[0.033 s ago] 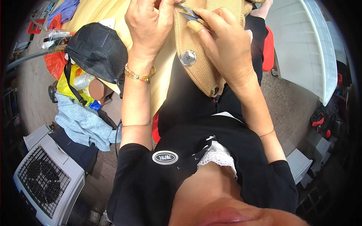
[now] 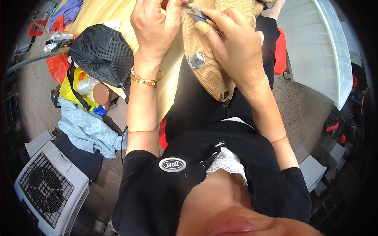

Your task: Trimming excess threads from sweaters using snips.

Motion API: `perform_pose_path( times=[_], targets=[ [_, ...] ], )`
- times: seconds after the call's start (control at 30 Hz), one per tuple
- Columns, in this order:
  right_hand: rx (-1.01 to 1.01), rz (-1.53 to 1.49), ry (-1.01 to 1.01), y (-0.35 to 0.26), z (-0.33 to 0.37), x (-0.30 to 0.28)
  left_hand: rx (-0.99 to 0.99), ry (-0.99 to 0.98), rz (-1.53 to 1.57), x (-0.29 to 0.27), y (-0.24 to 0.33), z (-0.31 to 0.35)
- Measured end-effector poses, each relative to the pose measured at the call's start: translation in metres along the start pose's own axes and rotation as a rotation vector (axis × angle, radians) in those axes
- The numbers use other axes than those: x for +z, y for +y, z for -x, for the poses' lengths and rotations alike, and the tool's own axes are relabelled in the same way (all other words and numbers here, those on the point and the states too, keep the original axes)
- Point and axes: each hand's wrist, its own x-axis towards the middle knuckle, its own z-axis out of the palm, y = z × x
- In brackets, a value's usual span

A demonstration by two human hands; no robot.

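Head view: I log the free room first. Desk (image 2: 169, 70) shows a bare strip between the left forearm and the knit piece (image 2: 214, 72); its near edge runs down beside the lap. Left side is tighter: black mesh bag (image 2: 101, 55) sits just beside the left wrist, which carries bangles (image 2: 146, 78). Right side: open floor (image 2: 293, 98) lies between the right forearm and a white bin (image 2: 315, 47), with a red seat (image 2: 280, 55) nearer in. Upper frame edge crops the work.

Left hand (image 2: 155, 29): fingers bent close together at the upper edge; I cannot tell what, if anything, they pinch. Right hand (image 2: 238, 45): fingers closed around dark snips (image 2: 199, 17), 2 blades apart and pointing left over the fabric. Tan cover (image 2: 204, 27) on 1 digit.

Knit piece: under the right hand, hanging over the black-clad lap. Tan, ribbed weave, tapering to a rounded lower end; 1 shiny grey button (image 2: 196, 60) near its left edge. Small dark spot at the lower tip, too small for me to identify.
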Motion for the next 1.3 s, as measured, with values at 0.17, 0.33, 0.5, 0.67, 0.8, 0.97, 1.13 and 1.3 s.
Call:
perform_pose_path(
  times=[0.17, 0.33, 0.5, 0.67, 0.8, 0.97, 1.13, 1.3],
  targets=[
    [-0.009, -0.012, 0.009, 0.001, -0.003, 0.002, 0.065, -0.014, -0.137, -0.004, 0.007, -0.002],
    [0.022, -0.091, 0.027, 0.003, -0.006, 0.005, 0.127, 0.075, -0.171, -0.003, -0.012, 0.004],
    [0.055, -0.121, 0.037, 0.006, -0.006, 0.004, 0.126, 0.053, -0.225, -0.004, 0.0, 0.01],
    [0.036, -0.185, 0.075, 0.007, -0.007, 0.006, 0.066, 0.094, -0.163, 0.0, 0.012, 0.021],
    [0.02, -0.235, 0.106, 0.009, -0.007, 0.007, 0.067, 0.151, -0.099, 0.002, 0.01, 0.03],
    [0.07, -0.324, 0.078, 0.005, -0.005, 0.002, 0.015, 0.145, -0.077, 0.002, 0.012, 0.038],
    [0.051, -0.313, 0.098, 0.007, -0.003, 0.004, 0.048, 0.124, -0.118, 0.005, 0.016, 0.037],
    [0.033, -0.346, 0.165, 0.006, -0.005, 0.006, 0.109, 0.113, -0.115, 0.008, 0.016, 0.038]
  ],
)
